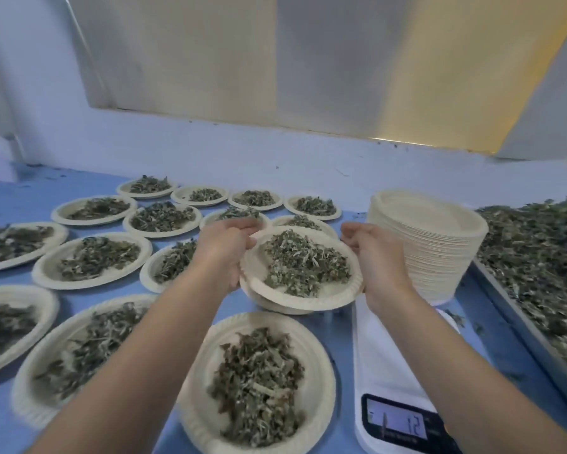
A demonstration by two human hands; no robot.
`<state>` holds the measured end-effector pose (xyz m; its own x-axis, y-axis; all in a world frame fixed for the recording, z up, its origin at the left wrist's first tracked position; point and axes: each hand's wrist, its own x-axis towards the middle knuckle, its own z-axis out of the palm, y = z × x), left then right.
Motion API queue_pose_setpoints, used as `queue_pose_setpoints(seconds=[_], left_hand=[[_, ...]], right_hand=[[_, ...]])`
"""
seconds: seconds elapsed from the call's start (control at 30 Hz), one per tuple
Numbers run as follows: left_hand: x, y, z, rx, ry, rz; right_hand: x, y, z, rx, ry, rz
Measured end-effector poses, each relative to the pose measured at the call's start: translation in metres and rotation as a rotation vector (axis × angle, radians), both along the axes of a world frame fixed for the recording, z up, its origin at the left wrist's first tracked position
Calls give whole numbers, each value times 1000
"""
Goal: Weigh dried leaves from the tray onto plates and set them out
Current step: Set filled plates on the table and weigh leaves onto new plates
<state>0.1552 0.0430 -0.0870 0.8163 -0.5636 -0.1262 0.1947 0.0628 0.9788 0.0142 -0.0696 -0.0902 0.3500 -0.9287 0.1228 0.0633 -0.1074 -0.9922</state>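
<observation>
Dried leaves (303, 263) sit heaped on the plate (308, 299) you hold roughly level above the table (13, 198), just left of the scale (383, 355). The fingers (239, 226) of your left hand (224, 253) and right hand (378, 257) curl round opposite rims, likely so nothing spills before it joins the filled plates (43, 276).

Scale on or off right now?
On. The scale has a lit display with dark digits showing; the exact reading is unclear.
</observation>
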Motion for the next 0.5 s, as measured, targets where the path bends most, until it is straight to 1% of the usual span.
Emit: queue_pose_setpoints(seconds=[0.13,0.2,0.37,0.5], left_hand=[[42,25,7,-56,-20,196],[64,39,10,-60,-23,303],[119,67,11,-73,-17,585],[148,86,10,-24,-27,696]], right_hand=[[63,14,3,35,66,71],[93,26,5,131,70,140],[151,58,-1,453,-25,434],[183,79,-10,538,-29,530]])
